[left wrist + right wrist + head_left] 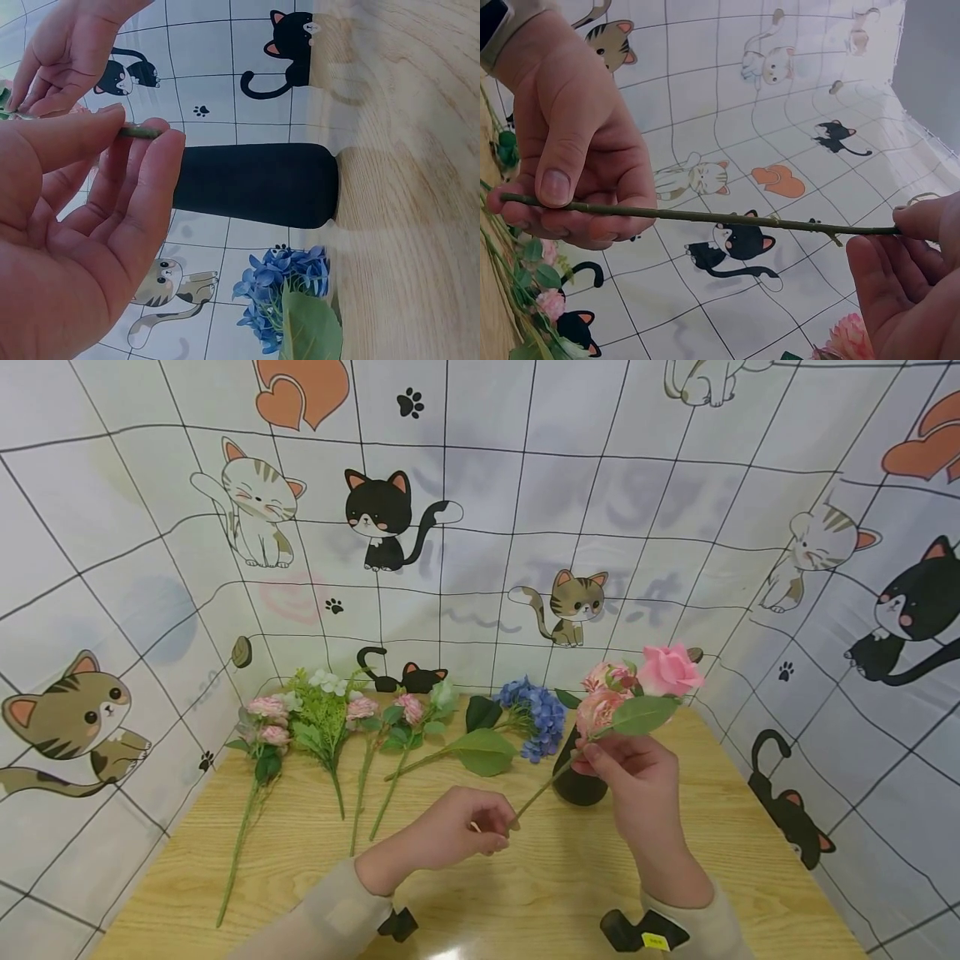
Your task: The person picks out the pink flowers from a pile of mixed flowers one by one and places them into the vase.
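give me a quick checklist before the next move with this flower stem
1. Right hand secure on stem: ok, thumb and fingers pinch it just below pink blooms.
2. Left hand steadying the stem: ok, it pinches the lower end.
3. Lower end free of fingers: not ok, the left thumb rests across it.
4. Black vase upright: ok, base on the table.
5. Vase mouth unobstructed: cannot tell, hidden.
6. Blue flower outside the vase: ok, lying beside it.

Both hands (459, 829) (639, 781) in a thumb-and-finger pinch, right higher.
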A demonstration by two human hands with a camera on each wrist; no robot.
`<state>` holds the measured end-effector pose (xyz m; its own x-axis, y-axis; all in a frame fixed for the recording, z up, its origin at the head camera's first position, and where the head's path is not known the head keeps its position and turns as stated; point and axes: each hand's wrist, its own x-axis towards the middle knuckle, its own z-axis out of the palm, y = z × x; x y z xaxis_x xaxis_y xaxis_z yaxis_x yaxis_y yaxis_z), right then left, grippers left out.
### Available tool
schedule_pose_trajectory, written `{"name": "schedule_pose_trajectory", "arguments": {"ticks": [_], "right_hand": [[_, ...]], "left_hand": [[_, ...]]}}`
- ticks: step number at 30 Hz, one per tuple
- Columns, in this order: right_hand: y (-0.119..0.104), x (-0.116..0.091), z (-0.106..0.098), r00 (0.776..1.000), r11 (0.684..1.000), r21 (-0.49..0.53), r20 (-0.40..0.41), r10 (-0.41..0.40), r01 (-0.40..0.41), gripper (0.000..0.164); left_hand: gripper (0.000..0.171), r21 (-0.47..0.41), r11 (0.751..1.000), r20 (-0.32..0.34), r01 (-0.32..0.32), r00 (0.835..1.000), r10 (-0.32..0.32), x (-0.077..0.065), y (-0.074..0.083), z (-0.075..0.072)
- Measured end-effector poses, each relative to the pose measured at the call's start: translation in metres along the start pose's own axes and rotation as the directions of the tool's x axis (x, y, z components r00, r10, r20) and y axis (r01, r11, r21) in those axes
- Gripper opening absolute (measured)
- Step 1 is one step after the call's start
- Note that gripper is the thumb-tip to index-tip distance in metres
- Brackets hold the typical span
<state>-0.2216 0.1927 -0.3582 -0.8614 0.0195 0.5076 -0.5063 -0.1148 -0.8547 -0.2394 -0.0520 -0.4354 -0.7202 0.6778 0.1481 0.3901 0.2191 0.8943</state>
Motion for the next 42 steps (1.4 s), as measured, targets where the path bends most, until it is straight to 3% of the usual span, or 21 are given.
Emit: {"name": "schedule_pose_trajectory", "arguments": {"ticks": [10,17,22,27,34,42], "right_hand": [[0.0,-0.001,0.002,0.999,0.999,-0.029,0.001,-0.032,0.032,0.028],[0.0,0.001,-0.002,0.998,0.994,-0.092,-0.019,-0.06,0.058,0.024],[-0.003,0.007,-0.011,0.995,0.992,-0.094,-0.045,-0.094,0.089,0.025],[-0.005,0.011,-0.019,0.991,0.991,-0.088,-0.082,-0.108,0.101,0.027],[-0.006,0.016,-0.028,0.979,0.987,-0.048,-0.129,-0.156,0.151,0.026],[-0.01,0.021,-0.039,0.968,0.987,-0.093,-0.203,-0.15,0.134,0.027]], "left_hand": [[0.012,0.008,1.0,0.005,0.006,1.0,-0.006,0.0,-0.001,0.003],[0.014,0.017,0.999,-0.014,-0.042,0.999,0.042,0.004,-0.006,0.008],[0.012,0.049,0.994,-0.024,-0.101,0.994,0.102,0.014,-0.005,0.014],[0.013,0.063,0.992,-0.028,-0.11,0.993,0.112,0.025,-0.004,0.017],[0.012,0.107,0.988,-0.035,-0.114,0.992,0.118,0.041,-0.002,0.011],[0.016,0.136,0.981,-0.012,-0.138,0.99,0.141,0.053,-0.007,0.005]]}}
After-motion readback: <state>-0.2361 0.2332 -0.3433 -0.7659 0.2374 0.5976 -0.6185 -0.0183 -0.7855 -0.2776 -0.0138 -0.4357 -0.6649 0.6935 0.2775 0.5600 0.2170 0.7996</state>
